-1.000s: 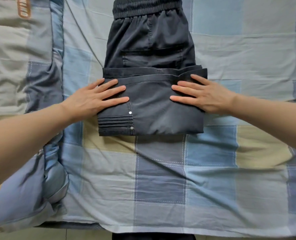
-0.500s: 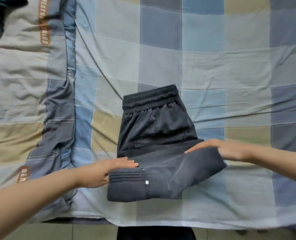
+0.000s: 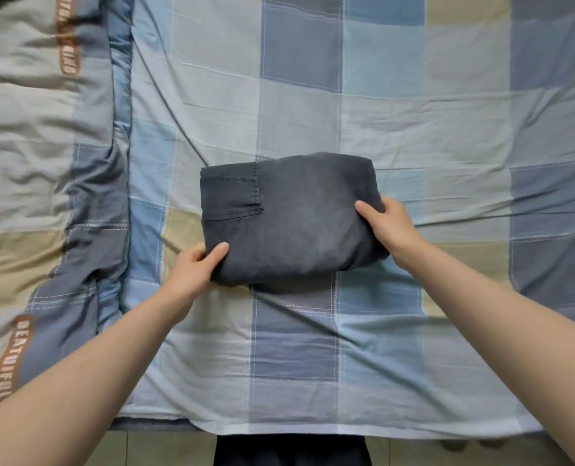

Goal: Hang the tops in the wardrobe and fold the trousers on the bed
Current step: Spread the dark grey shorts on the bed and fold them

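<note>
At your nine o'clock a quilt point(image 3: 37, 183) lies bunched along the bed, grey, tan and slate panels with brown lettered labels on it (one reads "BEAUTIFUL"). Its blue piped edge runs from twelve toward seven o'clock, just beside the checked sheet point(image 3: 413, 105), which covers the rest of the bed in pale blue, grey-blue and sand squares, creased in long diagonal wrinkles.

Your left hand point(image 3: 195, 267) grips the near-left corner of the trousers point(image 3: 289, 220), thumb curled over the top layer and the other fingers tucked under the fabric, out of sight. The trousers sit at the centre of the sheet, folded into a thick dark-grey bundle with a stitched pocket showing at its ten o'clock corner. Your right hand point(image 3: 390, 227) holds the bundle's three o'clock edge, thumb on top, fingers wrapped beneath.

At six o'clock the sheet's hem hangs over the bed's edge, above a pale tiled floor point(image 3: 165, 449).
</note>
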Available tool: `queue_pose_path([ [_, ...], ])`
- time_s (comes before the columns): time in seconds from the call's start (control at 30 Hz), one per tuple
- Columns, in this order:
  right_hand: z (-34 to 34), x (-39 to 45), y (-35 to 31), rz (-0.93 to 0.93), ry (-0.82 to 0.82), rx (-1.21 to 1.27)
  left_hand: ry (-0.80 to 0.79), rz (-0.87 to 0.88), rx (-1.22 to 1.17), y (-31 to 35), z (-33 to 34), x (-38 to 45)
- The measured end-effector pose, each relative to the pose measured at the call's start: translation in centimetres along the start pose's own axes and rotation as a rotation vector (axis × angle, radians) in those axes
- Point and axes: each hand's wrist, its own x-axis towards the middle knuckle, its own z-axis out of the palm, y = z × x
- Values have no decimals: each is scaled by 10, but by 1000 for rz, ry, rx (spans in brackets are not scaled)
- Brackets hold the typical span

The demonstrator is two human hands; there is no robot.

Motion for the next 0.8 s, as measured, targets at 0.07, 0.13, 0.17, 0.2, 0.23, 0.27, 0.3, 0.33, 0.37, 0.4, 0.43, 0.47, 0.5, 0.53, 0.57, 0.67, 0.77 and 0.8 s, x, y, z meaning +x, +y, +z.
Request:
queue_pose_path([
  [0.07,0,1,1,-97,72,-45,3,-12,-34,-5,-7,-7],
  [0.13,0,2,5,-91,55,-138,-9,-9,56,-15,-12,-13],
  [0.17,-1,3,7,-32,16,-184,-12,-4,107,-21,-13,-13],
  [0.2,-3,3,11,46,-28,-199,0,-20,144,-23,-13,-14],
  [0.23,-4,2,12,120,-51,-176,23,-28,167,-24,-12,-13],
  [0.27,-5,2,12,169,-49,-122,48,-38,144,-23,-11,-12],
  [0.3,-5,2,9,198,-33,-58,66,-34,59,-21,-9,-10],
  [0.33,-6,3,6,201,-25,-15,101,-45,-43,-15,-5,-8],
  [0.37,-5,3,3,203,-31,25,148,-41,-104,-10,-1,-6],
  [0.4,-5,4,1,201,-53,64,190,-35,-129,-4,4,-4],
  [0.43,-1,3,-1,203,-85,99,217,-35,-123,1,11,-1],
  [0.47,2,2,-1,202,-115,121,231,-34,-116,4,17,1],
  [0.5,7,1,-2,198,-134,125,245,-32,-110,8,24,2],
  [0.53,11,1,-1,183,-137,107,269,-33,-109,11,30,3],
  [0.57,15,0,1,166,-134,79,306,-32,-132,11,34,5],
  [0.67,21,-2,9,130,-61,12,431,1,-199,11,43,4],
  [0.77,22,-12,13,33,81,-14,532,86,-218,12,49,-8],
  [0.8,19,-17,13,-10,112,-16,564,113,-218,14,50,-15],
])
